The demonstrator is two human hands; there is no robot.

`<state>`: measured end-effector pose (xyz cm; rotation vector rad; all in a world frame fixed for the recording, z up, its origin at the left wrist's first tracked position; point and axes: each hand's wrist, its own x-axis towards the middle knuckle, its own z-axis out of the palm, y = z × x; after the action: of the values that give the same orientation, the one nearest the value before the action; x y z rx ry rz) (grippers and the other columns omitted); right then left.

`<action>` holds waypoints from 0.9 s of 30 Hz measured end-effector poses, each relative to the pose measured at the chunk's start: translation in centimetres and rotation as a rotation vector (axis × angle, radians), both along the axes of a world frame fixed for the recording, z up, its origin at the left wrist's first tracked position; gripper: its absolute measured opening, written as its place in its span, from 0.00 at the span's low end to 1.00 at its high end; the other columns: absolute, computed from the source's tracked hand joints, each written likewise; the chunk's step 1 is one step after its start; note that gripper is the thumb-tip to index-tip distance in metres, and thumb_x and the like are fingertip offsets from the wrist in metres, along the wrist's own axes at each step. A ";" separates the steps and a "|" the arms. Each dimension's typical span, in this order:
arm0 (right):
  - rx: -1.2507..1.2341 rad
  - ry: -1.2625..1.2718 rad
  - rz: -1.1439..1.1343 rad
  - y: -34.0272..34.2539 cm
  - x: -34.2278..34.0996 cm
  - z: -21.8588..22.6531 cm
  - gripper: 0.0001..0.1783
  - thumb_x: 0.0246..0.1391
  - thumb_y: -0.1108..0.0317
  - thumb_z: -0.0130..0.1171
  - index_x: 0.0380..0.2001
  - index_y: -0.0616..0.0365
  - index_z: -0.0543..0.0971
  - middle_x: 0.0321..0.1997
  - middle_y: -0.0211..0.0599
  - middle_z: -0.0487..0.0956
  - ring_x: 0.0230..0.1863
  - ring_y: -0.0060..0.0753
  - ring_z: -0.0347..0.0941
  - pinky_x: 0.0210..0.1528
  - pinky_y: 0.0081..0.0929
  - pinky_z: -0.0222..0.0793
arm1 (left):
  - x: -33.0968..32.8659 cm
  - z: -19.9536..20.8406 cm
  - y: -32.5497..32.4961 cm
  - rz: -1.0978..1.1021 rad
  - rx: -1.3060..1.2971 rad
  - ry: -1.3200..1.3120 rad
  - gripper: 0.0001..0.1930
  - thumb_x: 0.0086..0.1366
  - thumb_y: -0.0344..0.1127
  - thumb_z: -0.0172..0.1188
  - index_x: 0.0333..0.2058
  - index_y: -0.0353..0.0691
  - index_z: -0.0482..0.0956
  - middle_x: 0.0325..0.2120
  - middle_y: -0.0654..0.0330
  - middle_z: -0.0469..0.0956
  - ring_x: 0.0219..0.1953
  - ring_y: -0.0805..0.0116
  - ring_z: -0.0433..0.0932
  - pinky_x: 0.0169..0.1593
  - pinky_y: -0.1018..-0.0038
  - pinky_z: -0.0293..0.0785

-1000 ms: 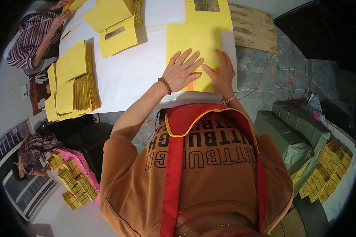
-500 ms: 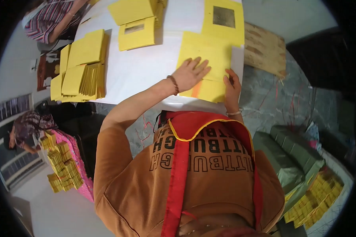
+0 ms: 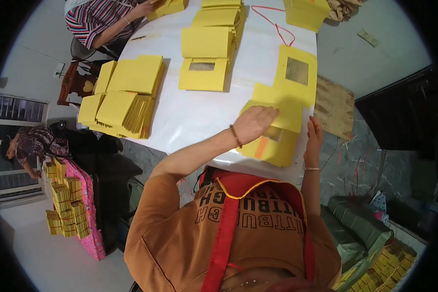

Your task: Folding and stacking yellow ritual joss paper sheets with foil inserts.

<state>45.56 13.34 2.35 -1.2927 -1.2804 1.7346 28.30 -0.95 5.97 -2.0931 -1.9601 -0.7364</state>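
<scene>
A yellow paper sheet (image 3: 280,151) with a small orange strip lies partly folded near the table's front edge. Across its fold rests my left hand (image 3: 259,121), its fingers bent together on the paper; their tips are hard to see. Just below that hand a greyish patch shows on the sheet. My right hand (image 3: 314,134) is upright past the sheet's right side, fingers extended, holding nothing. Another yellow sheet (image 3: 309,92) with a dark rectangular window lies beyond, touching the first.
Stacks of folded yellow paper (image 3: 134,75) stand on the white table (image 3: 180,124) at the left, others (image 3: 207,44) at the middle. A red cord (image 3: 277,27) lies at the back. A co-worker's hand (image 3: 143,8) is far left. Wrapped green bundles (image 3: 357,224) stand at lower right.
My left hand has gone from lying flat with spread fingers to bent fingers over the fold. My right hand has come off the sheet's edge. The view has shifted, showing more of the table.
</scene>
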 end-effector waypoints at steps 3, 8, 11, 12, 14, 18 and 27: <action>0.556 -0.052 0.232 2.1 -3.9 -0.3 0.18 0.48 0.71 0.57 0.45 0.57 0.73 0.47 0.39 0.72 0.51 0.33 0.65 0.52 0.31 0.59 | -3.3 5.1 -4.5 0.009 -0.041 -0.473 0.20 0.53 0.24 0.51 0.47 0.37 0.71 0.34 0.54 0.76 0.33 0.61 0.74 0.40 0.69 0.71; 1.429 -0.225 0.618 -1.0 -16.3 3.3 0.35 0.32 0.73 0.64 0.50 0.47 0.70 0.54 0.42 0.65 0.55 0.45 0.61 0.54 0.40 0.57 | -7.1 5.2 -12.9 0.151 -0.315 -1.102 0.16 0.63 0.31 0.49 0.49 0.33 0.70 0.33 0.56 0.77 0.34 0.74 0.74 0.39 0.78 0.70; 1.583 -0.258 0.724 -1.9 -21.5 1.5 0.37 0.31 0.67 0.66 0.51 0.48 0.68 0.61 0.38 0.56 0.61 0.45 0.52 0.58 0.44 0.49 | -7.6 4.6 -15.2 0.226 -0.327 -1.012 0.15 0.64 0.31 0.48 0.48 0.32 0.70 0.34 0.59 0.77 0.34 0.77 0.72 0.39 0.79 0.70; 1.611 -0.210 0.754 -1.7 -22.9 0.6 0.37 0.31 0.67 0.66 0.51 0.47 0.68 0.63 0.38 0.53 0.62 0.44 0.49 0.58 0.46 0.46 | -7.6 4.5 -15.8 0.300 -0.340 -1.079 0.15 0.64 0.32 0.49 0.47 0.31 0.70 0.32 0.59 0.77 0.33 0.77 0.72 0.39 0.80 0.69; 1.655 -0.142 0.778 -1.0 -25.5 -0.2 0.29 0.33 0.64 0.65 0.45 0.45 0.72 0.63 0.38 0.54 0.63 0.43 0.48 0.59 0.45 0.44 | -8.0 4.1 -17.3 0.366 -0.350 -1.092 0.15 0.64 0.33 0.48 0.48 0.32 0.70 0.35 0.55 0.77 0.37 0.72 0.74 0.42 0.77 0.69; 1.531 -0.052 0.694 -0.2 -28.4 -0.9 0.15 0.37 0.63 0.64 0.32 0.50 0.76 0.60 0.36 0.59 0.63 0.43 0.48 0.60 0.44 0.42 | -9.3 3.9 -19.2 0.489 -0.387 -1.151 0.15 0.64 0.34 0.49 0.47 0.33 0.70 0.34 0.53 0.77 0.37 0.71 0.74 0.43 0.76 0.69; 0.645 -0.276 0.531 1.0 -32.9 -3.3 0.14 0.40 0.56 0.62 0.24 0.55 0.75 0.36 0.36 0.76 0.35 0.36 0.73 0.39 0.31 0.66 | -14.6 4.8 -16.8 0.300 -0.200 -0.922 0.15 0.61 0.30 0.50 0.47 0.36 0.71 0.34 0.54 0.76 0.35 0.69 0.74 0.41 0.77 0.69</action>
<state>12.69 14.33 -0.94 -0.8661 -2.2660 1.2774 13.71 -17.75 10.75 -1.5879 -2.7934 -1.6987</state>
